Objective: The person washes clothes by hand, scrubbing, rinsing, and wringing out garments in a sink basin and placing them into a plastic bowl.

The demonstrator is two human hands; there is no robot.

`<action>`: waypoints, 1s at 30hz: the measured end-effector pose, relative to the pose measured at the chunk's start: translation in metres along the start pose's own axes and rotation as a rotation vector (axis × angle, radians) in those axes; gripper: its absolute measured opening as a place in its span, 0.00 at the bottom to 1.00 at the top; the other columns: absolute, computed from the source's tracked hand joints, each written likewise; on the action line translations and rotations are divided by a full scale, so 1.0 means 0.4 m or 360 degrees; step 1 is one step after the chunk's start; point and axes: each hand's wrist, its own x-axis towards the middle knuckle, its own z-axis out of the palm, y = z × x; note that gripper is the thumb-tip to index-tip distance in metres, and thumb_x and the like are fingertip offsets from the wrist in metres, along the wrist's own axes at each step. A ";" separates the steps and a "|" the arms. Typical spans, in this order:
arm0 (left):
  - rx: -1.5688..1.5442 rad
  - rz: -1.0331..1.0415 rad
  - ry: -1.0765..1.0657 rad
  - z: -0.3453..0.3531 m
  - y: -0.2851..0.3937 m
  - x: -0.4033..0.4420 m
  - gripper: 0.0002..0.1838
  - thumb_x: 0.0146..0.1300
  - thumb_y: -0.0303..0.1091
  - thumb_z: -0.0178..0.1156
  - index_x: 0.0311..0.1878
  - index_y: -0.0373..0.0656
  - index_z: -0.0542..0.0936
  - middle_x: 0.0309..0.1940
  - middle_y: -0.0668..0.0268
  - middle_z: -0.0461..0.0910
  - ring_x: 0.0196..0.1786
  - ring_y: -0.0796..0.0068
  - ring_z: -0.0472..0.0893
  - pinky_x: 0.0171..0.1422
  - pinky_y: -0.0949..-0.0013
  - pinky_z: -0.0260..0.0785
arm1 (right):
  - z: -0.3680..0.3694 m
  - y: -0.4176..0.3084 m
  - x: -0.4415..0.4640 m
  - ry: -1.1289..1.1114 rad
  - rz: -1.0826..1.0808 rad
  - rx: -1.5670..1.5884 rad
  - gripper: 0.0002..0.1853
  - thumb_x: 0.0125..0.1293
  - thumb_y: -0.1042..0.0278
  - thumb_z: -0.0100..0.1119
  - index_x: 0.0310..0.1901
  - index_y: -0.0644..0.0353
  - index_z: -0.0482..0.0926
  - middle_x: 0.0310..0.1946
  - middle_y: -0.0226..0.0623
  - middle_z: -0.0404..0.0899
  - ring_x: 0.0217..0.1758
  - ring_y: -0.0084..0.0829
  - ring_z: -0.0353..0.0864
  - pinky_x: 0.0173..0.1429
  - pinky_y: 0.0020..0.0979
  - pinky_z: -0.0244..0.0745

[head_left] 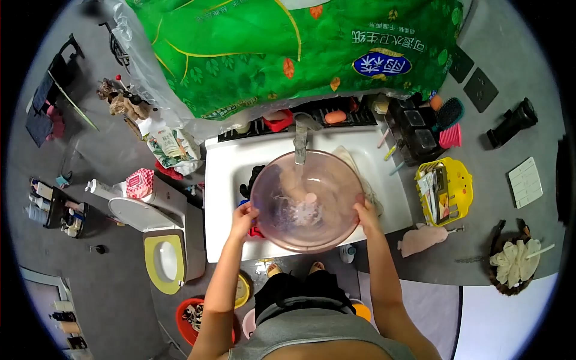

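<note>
A translucent pinkish basin (pixel 276 180) is held over the white sink (pixel 225 162), under the metal faucet (pixel 300 144). Water runs from the spout and splashes inside it, around a small pale round spot. My left hand (pixel 243 221) grips the basin's left rim, and my right hand (pixel 366 215) grips the right rim. Dark and red cloth (pixel 254 231) shows in the sink left of the basin, partly hidden by it. A pale cloth (pixel 373 198) lies in the sink at its right.
Behind the faucet is a large green package (pixel 240 66). A black rack (pixel 350 119) holds soap. At the right are a dark organizer (pixel 414 129), a yellow basket (pixel 465 186) and a pink pouch (pixel 422 240). A toilet (pixel 165 261) and red tub (pixel 182 318) are at the left.
</note>
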 end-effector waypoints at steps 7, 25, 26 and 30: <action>0.0219 0.0250 0.0287 -0.047 0.100 0.017 0.17 0.60 0.40 0.53 0.50 0.43 0.74 0.31 0.73 0.75 0.31 0.82 0.72 0.32 0.75 0.68 | 0.111 -0.027 0.055 -0.0075 0.0295 0.0060 0.06 0.53 0.68 0.50 0.33 0.56 0.73 0.21 0.31 0.72 0.15 0.22 0.68 0.14 0.24 0.60; -0.0096 0.0230 0.0841 -0.292 0.039 -0.168 0.13 0.62 0.39 0.51 0.47 0.46 0.76 0.33 0.74 0.76 0.29 0.84 0.74 0.31 0.77 0.69 | 0.401 0.139 -0.100 -0.1450 0.1908 0.1933 0.26 0.65 0.60 0.40 0.62 0.62 0.55 0.58 0.68 0.56 0.10 0.14 0.61 0.12 0.11 0.63; -0.0123 0.0234 0.0834 -0.303 0.033 -0.169 0.13 0.62 0.39 0.51 0.47 0.46 0.76 0.33 0.74 0.76 0.29 0.84 0.73 0.31 0.77 0.69 | 0.417 0.156 -0.102 -0.1519 0.1962 0.1973 0.27 0.66 0.59 0.39 0.63 0.62 0.54 0.57 0.68 0.57 0.10 0.14 0.61 0.12 0.11 0.63; -0.0113 0.0207 0.0871 -0.334 0.045 -0.187 0.12 0.62 0.38 0.51 0.45 0.46 0.77 0.34 0.74 0.76 0.28 0.85 0.73 0.31 0.78 0.68 | 0.471 0.160 -0.110 -0.1508 0.1960 0.1897 0.27 0.65 0.62 0.39 0.63 0.64 0.52 0.55 0.69 0.59 0.10 0.14 0.60 0.13 0.10 0.63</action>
